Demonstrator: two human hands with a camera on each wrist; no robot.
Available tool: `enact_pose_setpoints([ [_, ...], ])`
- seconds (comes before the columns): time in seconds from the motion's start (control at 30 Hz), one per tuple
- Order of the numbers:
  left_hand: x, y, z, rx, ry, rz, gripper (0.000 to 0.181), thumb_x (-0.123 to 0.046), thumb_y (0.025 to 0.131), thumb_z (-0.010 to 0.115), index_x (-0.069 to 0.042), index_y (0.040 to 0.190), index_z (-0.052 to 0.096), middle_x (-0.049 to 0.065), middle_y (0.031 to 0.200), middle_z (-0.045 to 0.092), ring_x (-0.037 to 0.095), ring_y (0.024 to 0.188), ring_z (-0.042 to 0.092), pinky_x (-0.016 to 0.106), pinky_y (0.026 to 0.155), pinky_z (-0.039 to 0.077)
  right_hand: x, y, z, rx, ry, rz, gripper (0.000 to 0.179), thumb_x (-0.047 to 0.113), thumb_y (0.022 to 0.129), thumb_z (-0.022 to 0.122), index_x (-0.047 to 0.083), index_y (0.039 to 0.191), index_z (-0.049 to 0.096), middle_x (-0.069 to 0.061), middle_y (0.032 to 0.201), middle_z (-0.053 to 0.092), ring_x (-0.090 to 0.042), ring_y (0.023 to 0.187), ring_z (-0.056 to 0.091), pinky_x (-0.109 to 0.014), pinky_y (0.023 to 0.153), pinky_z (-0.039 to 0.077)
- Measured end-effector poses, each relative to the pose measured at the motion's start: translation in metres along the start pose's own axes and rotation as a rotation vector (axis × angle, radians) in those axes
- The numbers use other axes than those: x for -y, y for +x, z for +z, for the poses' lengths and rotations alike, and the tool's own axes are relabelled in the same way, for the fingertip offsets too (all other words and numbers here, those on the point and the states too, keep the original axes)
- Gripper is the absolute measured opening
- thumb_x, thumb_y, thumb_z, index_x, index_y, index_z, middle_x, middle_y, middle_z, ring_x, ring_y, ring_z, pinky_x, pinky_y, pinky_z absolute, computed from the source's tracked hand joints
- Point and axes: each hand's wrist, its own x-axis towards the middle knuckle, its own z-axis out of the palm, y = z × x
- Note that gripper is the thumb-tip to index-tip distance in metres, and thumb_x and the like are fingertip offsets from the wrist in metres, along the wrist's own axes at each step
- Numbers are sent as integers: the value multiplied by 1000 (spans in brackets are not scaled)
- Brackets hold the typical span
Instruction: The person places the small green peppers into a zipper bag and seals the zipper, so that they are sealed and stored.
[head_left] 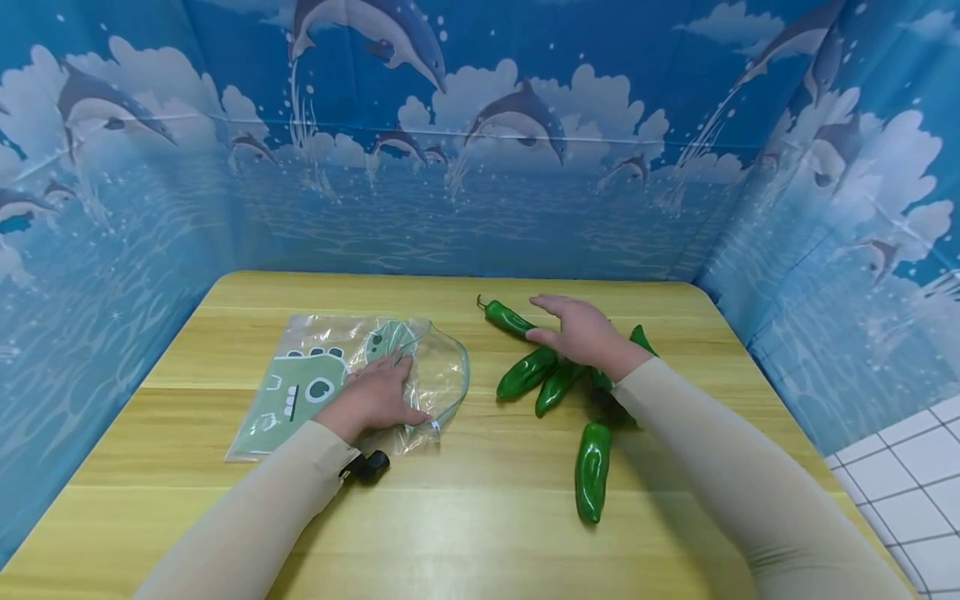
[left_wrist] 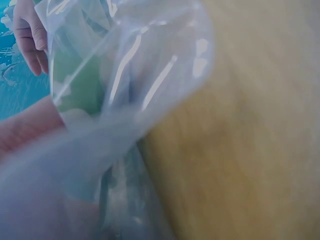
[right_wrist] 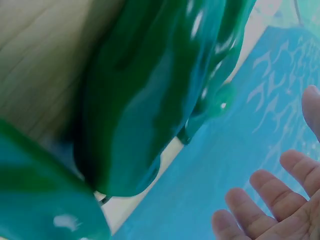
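On the left of the table, my left hand (head_left: 375, 398) rests on a clear zip bag (head_left: 258, 417) with a green cartoon-monster print. Its thumb and fingers are spread over the bag's right part, near the opening. In the left wrist view, blurred clear plastic (left_wrist: 150, 65) fills much of the picture and covers part of the hand. My right hand (head_left: 581, 333) is held above several glossy green peppers (head_left: 527, 373), its fingers extended and holding nothing. The right wrist view shows its fingers (right_wrist: 272, 195) apart from a large green pepper (right_wrist: 145, 100). My forearm hides some peppers.
One green pepper (head_left: 592, 472) lies apart, nearer the front of the wooden table (head_left: 465, 533). Another, with a curled stem (head_left: 507, 317), lies farther back. A dolphin-patterned curtain (head_left: 480, 208) encloses the table's back and sides. White floor tiles (head_left: 911, 475) show at right.
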Motion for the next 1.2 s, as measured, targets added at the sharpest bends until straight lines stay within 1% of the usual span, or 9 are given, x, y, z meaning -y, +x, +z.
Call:
enact_pose_setpoints([
  [0.17, 1, 0, 1, -1, 7, 5, 116, -63, 83, 79, -6, 168, 24, 18, 176, 14, 42, 163, 12, 75, 125, 15, -11, 0, -3, -17, 38, 26, 72, 42, 104, 66, 16, 165, 37, -14, 169, 38, -39, 153, 40, -61, 122, 38],
  [0.37, 0, -1, 0, -3, 5, 3, 118, -65, 82, 80, -6, 168, 24, 18, 177, 13, 41, 163, 13, 75, 125, 16, -19, 1, -5, -27, 44, 61, 72, 41, 104, 66, 16, 165, 37, -15, 169, 39, -41, 152, 41, -63, 121, 38],
  [0.63, -1, -2, -1, -7, -4, 2, 116, -62, 82, 80, -6, 168, 25, 18, 176, 14, 42, 163, 14, 75, 125, 16, -27, 1, -7, -19, 63, 88, 75, 44, 104, 66, 18, 166, 35, -15, 170, 36, -41, 154, 39, -63, 121, 38],
  [0.8, 1, -1, 1, -2, -8, 1, 118, -64, 82, 80, -6, 168, 24, 18, 176, 13, 43, 163, 13, 75, 125, 15, -27, 3, -5, -8, 80, 93, 75, 43, 104, 66, 18, 166, 34, -16, 169, 38, -41, 152, 42, -63, 119, 40],
  [0.93, 2, -1, 2, 1, -7, 1, 119, -65, 82, 80, -6, 168, 23, 18, 177, 12, 43, 163, 13, 75, 124, 15, -26, 7, -2, -6, 84, 79, 75, 42, 103, 67, 18, 166, 35, -17, 168, 40, -42, 150, 44, -63, 118, 41],
  [1.2, 2, 1, 3, -2, -9, 4, 119, -66, 82, 79, -7, 168, 23, 17, 177, 13, 42, 163, 12, 75, 125, 14, -23, 17, 2, 7, 119, 74, 76, 44, 102, 69, 22, 166, 35, -16, 167, 41, -41, 150, 45, -63, 117, 43],
])
